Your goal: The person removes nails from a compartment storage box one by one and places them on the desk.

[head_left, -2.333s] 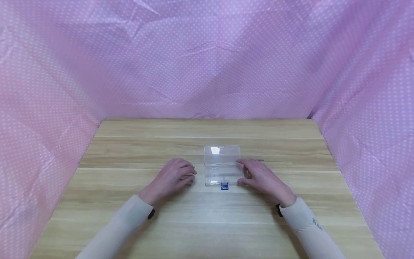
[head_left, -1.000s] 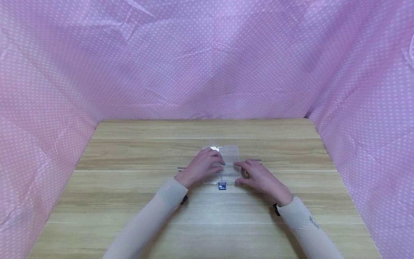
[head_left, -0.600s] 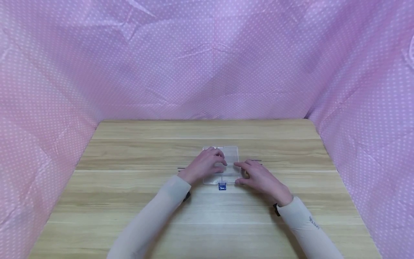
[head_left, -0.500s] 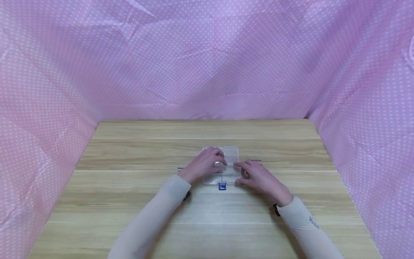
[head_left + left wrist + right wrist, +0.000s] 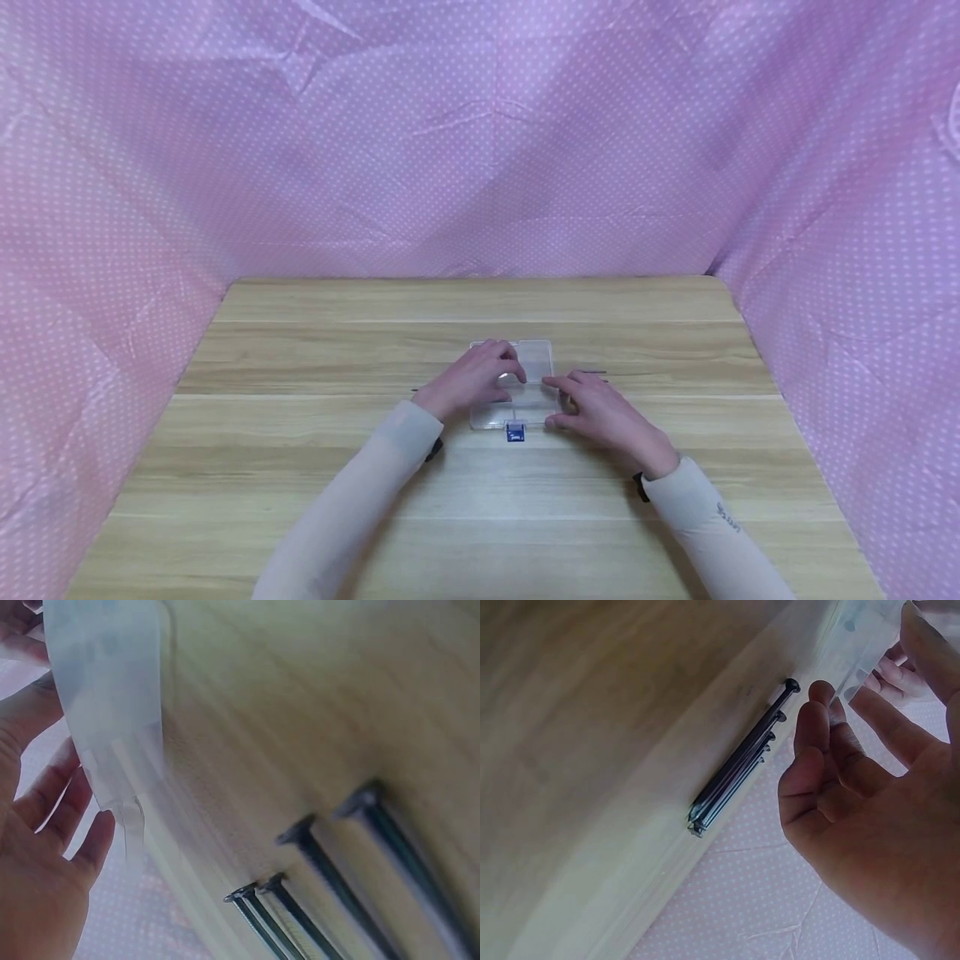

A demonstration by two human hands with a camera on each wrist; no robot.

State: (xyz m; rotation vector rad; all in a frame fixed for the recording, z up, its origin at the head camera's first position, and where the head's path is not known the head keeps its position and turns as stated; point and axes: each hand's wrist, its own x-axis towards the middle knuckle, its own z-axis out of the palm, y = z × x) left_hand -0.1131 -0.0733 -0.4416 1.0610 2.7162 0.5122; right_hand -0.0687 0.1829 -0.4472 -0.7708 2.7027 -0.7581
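Observation:
A clear plastic box (image 5: 491, 415) lies opened out on the wooden table, its lid (image 5: 537, 360) folded back away from me. Inside, a thin divider shows in the front half, and a blue tag (image 5: 516, 432) sticks out at the front edge. My left hand (image 5: 474, 377) is over the box with bent fingers, thumb and forefinger apart. At the box's right side, my right hand (image 5: 603, 415) grips it, forefinger near the hinge and thumb at the front corner. In the left wrist view, the left fingertips (image 5: 97, 829) are right at the clear plastic's edge.
Several dark, flat-headed fasteners with long shafts (image 5: 341, 889) lie left of the box. Another row of dark fasteners (image 5: 739, 761) lies to its right, partly behind the right hand in the head view. Pink dotted cloth (image 5: 480, 167) surrounds the table.
My left hand has come from the table left of the box to over it, then stayed there with slight finger movement. The right hand has kept its place on the box.

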